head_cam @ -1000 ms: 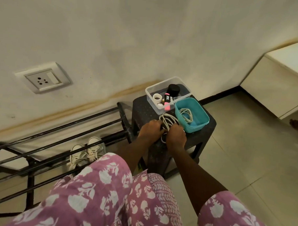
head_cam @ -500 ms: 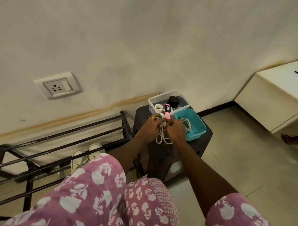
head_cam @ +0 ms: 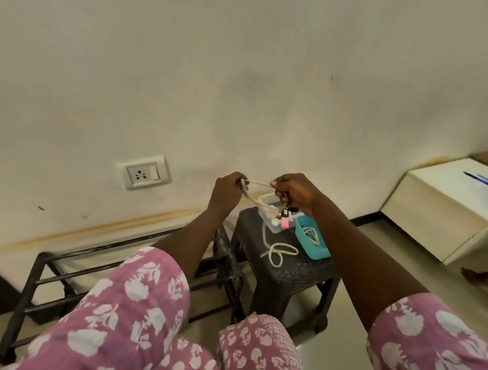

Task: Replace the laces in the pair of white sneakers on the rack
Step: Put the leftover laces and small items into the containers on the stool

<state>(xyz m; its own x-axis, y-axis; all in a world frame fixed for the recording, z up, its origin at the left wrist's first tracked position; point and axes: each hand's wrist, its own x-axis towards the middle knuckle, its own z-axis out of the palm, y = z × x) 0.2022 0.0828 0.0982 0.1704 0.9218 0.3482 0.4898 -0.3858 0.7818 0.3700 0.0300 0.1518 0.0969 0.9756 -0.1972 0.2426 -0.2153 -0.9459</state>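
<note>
– lace (head_cam: 258,182) where?
– held up over bench (head_cam: 303,274), stretched btw left hand (head_cam: 228,189) & right hand (head_cam: 295,192). tail drops to a loop on bench top, beside teal tub (head_cam: 319,254).
– hands?
– both pinching lace, fingers curled. rack (head_cam: 51,277) on floor at left.

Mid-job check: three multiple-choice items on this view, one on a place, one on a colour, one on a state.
1. Where does the slack end of the white lace lie? A on the black stool; B on the rack; C on the floor.
2. What colour is the tray holding the other lace? A red; B teal; C yellow.
3. What are the left hand and right hand doing? A resting open; B gripping a shoe; C gripping the lace.
Answers: 1 A: its loops rest on the stool. 2 B: its wall is teal. 3 C: it stretches between them.
</note>
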